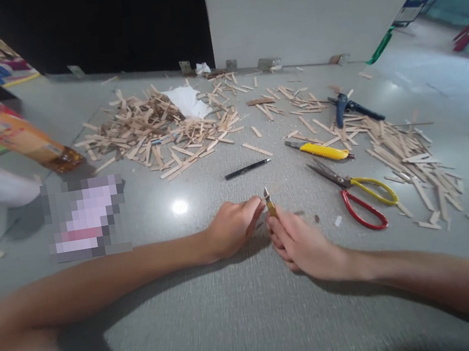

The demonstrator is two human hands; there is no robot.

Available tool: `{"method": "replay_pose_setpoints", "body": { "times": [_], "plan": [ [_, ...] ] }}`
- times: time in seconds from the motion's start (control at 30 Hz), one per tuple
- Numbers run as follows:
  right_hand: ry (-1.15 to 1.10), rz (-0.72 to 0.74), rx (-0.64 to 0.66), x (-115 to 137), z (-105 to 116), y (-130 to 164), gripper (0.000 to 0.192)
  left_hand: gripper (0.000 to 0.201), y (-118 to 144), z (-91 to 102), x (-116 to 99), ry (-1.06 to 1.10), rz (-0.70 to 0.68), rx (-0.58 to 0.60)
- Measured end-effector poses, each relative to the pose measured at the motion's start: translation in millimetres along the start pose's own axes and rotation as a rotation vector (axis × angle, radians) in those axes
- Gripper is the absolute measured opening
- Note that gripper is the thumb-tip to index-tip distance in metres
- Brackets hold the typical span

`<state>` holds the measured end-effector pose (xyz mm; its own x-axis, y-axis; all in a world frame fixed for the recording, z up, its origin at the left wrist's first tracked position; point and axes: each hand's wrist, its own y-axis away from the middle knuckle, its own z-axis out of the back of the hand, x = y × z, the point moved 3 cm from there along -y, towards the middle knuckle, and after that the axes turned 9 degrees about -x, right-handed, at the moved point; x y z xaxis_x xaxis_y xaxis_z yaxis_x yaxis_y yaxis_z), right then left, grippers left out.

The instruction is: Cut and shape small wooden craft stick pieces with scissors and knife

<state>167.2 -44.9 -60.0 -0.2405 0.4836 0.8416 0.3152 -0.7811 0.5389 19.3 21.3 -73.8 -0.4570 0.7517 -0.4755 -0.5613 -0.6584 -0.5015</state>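
Observation:
My right hand (301,242) rests on the grey table (256,314) and grips a small yellow-handled cutter (269,202), its blade pointing up. My left hand (233,226) lies just left of it, fingers curled together and fingertips almost touching the cutter; whatever small piece it pinches is hidden. Both forearms lie flat on the table.
Red and yellow scissors (360,197), a yellow utility knife (319,150), a black pen (246,169) and dark pliers (351,108) lie beyond my hands. Piles of wooden sticks sit at back left (156,131) and at right (409,156). A blurred-out object (85,217) is at left.

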Motion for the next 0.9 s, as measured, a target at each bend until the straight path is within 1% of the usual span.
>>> {"method": "replay_pose_setpoints", "body": {
  "times": [0.1,0.2,0.27,0.33,0.37,0.43,0.5,0.53,0.6,0.67,0.77,0.9],
  "plan": [
    [0.122,0.034,-0.152,15.0,13.4,2.3,0.026,0.047,-4.5,1.8,1.5,0.028,0.048,0.003],
    [0.314,0.126,-0.233,33.5,28.6,4.1,0.016,0.044,-8.0,3.1,2.9,0.062,0.099,-0.002],
    [0.52,0.23,-0.325,45.0,39.2,5.7,0.017,0.044,-9.2,4.7,3.1,0.084,0.129,-0.016],
    [0.692,0.316,-0.376,53.2,47.3,8.1,0.015,0.046,-9.4,7.5,2.6,0.107,0.153,-0.031],
    [0.743,0.346,-0.39,56.2,50.7,9.6,0.015,0.048,-9.3,9.1,2.1,0.12,0.163,-0.037],
    [0.793,0.389,-0.407,61.1,56.6,13.4,0.022,0.055,-8.8,12.5,1.3,0.146,0.178,-0.056],
    [0.767,0.398,-0.394,64.8,60.8,17.7,0.032,0.06,-8.6,14.8,1.2,0.159,0.2,-0.082],
    [0.737,0.389,-0.367,66.3,62.0,19.7,0.036,0.06,-8.6,15.2,1.7,0.158,0.215,-0.094],
    [0.676,0.363,-0.3,69.2,63.1,23.4,0.045,0.054,-9.1,14.4,2.9,0.147,0.24,-0.109],
    [0.638,0.323,-0.257,71.6,64.4,26.5,0.048,0.048,-9.8,12.1,3.9,0.147,0.244,-0.1],
    [0.563,0.233,-0.192,73.4,67.3,30.2,0.045,0.046,-10.0,7.9,3.6,0.186,0.197,-0.044],
    [0.364,0.085,-0.104,72.1,66.0,33.6,0.032,0.046,-8.3,5.6,1.1,0.25,0.12,0.032]
  ]
}}
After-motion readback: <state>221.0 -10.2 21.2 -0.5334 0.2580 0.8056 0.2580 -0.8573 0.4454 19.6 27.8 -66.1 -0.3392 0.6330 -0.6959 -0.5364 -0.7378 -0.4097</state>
